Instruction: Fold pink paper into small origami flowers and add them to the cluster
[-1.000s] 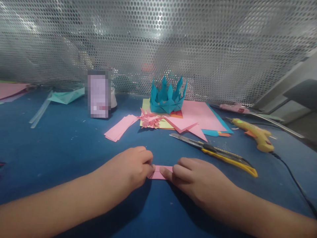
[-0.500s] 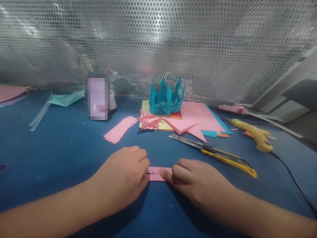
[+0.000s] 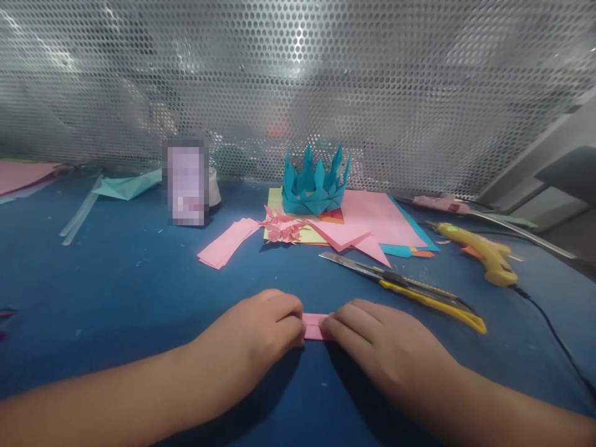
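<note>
A narrow folded strip of pink paper (image 3: 315,327) lies on the blue table between my two hands. My left hand (image 3: 265,335) has its fingers closed on the strip's left end. At the other end, my right hand (image 3: 372,338) grips the paper with thumb and fingers together. Both ends of the strip are hidden under the fingers; a lengthwise crease shows in the middle. Beyond my right hand rests a yellow utility knife (image 3: 410,292) with its blade out. Several loose pink paper strips (image 3: 228,243) are stacked farther back on the left.
A blue paper crown (image 3: 314,195) stands on coloured sheets (image 3: 386,220), beside folded pink paper pieces (image 3: 284,228). To the right is a yellow glue gun (image 3: 484,254) with a black cord. A blurred-out phone-like object (image 3: 187,186) stands at left, near clear glue sticks (image 3: 81,211). Perforated metal (image 3: 298,93) walls the back.
My left hand has slid right along the pink strip, closer to my right hand, so less of the paper shows. The right thumb has moved slightly right.
</note>
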Action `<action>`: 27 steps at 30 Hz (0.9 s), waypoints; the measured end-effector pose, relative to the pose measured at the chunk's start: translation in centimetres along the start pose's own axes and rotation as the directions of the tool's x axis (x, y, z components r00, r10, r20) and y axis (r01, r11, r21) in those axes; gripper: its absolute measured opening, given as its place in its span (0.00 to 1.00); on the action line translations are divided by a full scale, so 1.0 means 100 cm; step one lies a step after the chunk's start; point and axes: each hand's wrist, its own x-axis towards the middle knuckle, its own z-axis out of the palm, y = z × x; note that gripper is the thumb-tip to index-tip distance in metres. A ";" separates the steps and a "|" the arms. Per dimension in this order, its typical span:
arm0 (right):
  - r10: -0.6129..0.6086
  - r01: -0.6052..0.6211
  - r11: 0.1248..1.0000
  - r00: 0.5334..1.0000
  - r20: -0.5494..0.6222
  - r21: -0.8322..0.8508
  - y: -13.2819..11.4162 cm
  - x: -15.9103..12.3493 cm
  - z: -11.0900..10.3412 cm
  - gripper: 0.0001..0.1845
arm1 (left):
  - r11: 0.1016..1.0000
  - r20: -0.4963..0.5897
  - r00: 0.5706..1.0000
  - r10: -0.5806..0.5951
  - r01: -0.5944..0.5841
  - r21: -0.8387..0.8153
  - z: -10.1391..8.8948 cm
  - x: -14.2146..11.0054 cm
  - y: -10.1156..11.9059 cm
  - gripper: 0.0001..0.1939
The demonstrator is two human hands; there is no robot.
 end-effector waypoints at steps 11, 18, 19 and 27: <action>-0.028 0.037 0.989 0.997 0.070 -0.143 0.002 -0.003 -0.001 0.14 | 0.998 -0.001 0.998 0.056 -0.056 0.031 -0.007 0.001 0.002 0.09; 0.107 -0.104 0.990 0.994 -0.021 0.099 0.014 -0.007 -0.007 0.15 | 0.987 -0.021 0.995 0.095 -0.091 0.136 -0.008 0.005 0.007 0.11; 0.128 -0.122 0.979 0.991 -0.032 0.163 0.015 -0.006 -0.007 0.15 | 0.984 -0.031 0.994 0.105 -0.099 0.151 -0.007 0.005 0.007 0.11; 0.059 -0.067 0.968 0.998 0.038 0.243 0.015 0.006 0.004 0.11 | 0.983 -0.159 0.985 0.068 -0.039 0.178 0.001 0.011 0.006 0.12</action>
